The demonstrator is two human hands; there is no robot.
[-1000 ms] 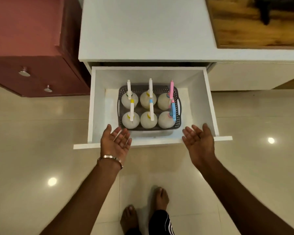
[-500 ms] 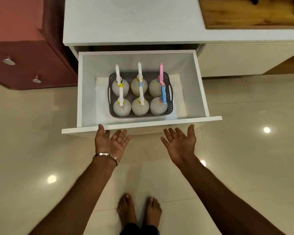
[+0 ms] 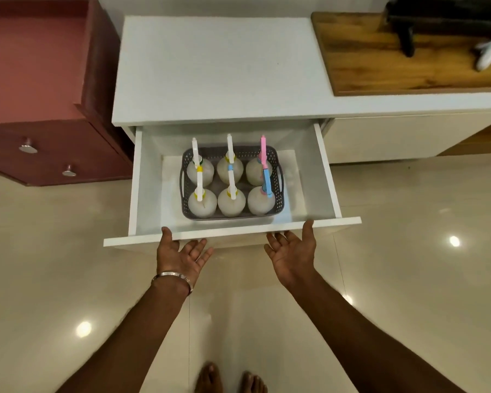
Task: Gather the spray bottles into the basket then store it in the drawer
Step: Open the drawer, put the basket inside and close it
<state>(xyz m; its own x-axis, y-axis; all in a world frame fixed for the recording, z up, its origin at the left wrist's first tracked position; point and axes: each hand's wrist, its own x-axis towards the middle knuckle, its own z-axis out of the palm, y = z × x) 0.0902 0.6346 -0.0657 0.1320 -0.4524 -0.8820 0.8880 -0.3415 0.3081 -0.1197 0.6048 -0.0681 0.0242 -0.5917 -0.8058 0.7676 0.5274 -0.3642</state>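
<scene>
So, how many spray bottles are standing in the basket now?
6, in two rows inside the basket: back left, back middle, back right, front left, front middle, front right. None seems hidden.

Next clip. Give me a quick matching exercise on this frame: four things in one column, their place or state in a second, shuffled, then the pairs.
Things:
1. basket
2. drawer
3. left hand
4. pink-topped spray bottle

Places or states:
A. pulled out, open
B. back right slot of the basket
C. open palm at the drawer's front edge, bracelet on the wrist
D. on the drawer floor, holding six bottles

Pairs: 1-D, 2-A, 3-C, 4-B
</scene>
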